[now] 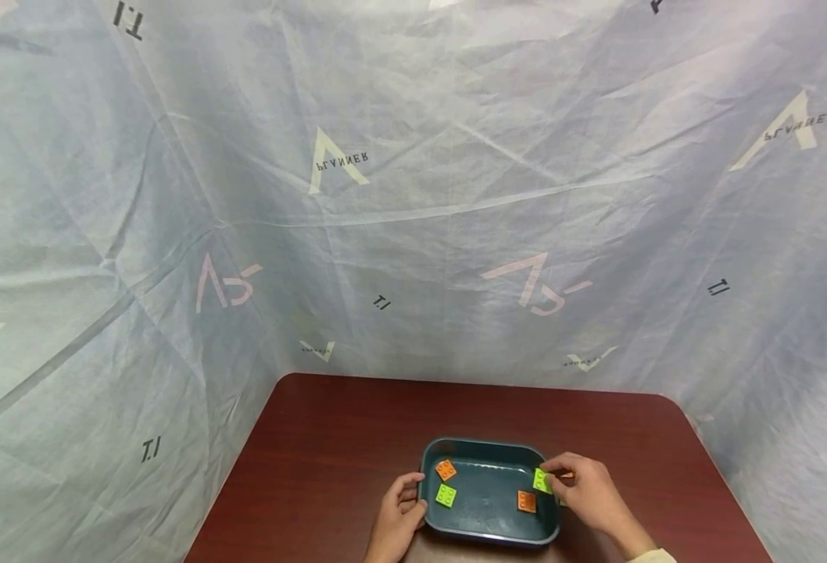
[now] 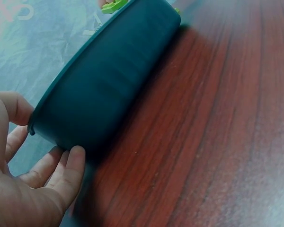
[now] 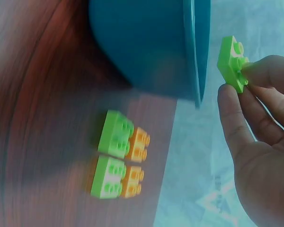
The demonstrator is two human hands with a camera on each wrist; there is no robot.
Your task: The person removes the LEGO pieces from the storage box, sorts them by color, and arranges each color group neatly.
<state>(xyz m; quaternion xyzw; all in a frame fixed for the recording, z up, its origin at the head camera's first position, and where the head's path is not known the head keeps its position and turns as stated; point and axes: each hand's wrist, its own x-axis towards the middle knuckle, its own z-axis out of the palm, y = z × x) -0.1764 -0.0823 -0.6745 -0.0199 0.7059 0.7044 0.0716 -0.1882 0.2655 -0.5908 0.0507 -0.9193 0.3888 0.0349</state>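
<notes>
A dark teal plastic tray (image 1: 484, 538) stands on the table, and my left hand (image 1: 395, 520) holds it by its left end. In the left wrist view, some fingertips (image 2: 75, 158) lie against the tray's outer wall and another finger bends over the rim. Over the tray's right side, my right hand (image 1: 589, 489) pinches a lime green toy brick (image 3: 231, 61) between thumb and fingers. Inside the tray are an orange brick (image 1: 445, 469) and a green brick (image 1: 445, 495) at the left, plus another orange brick (image 1: 526, 501) towards the right.
Just outside the tray's right end, two green bricks (image 3: 116, 135) and two orange bricks (image 3: 132, 182) lie on the reddish-brown table (image 1: 343, 438). The right hand mostly hides them in the head view. A grey printed sheet (image 1: 442, 234) hangs behind and beside the table.
</notes>
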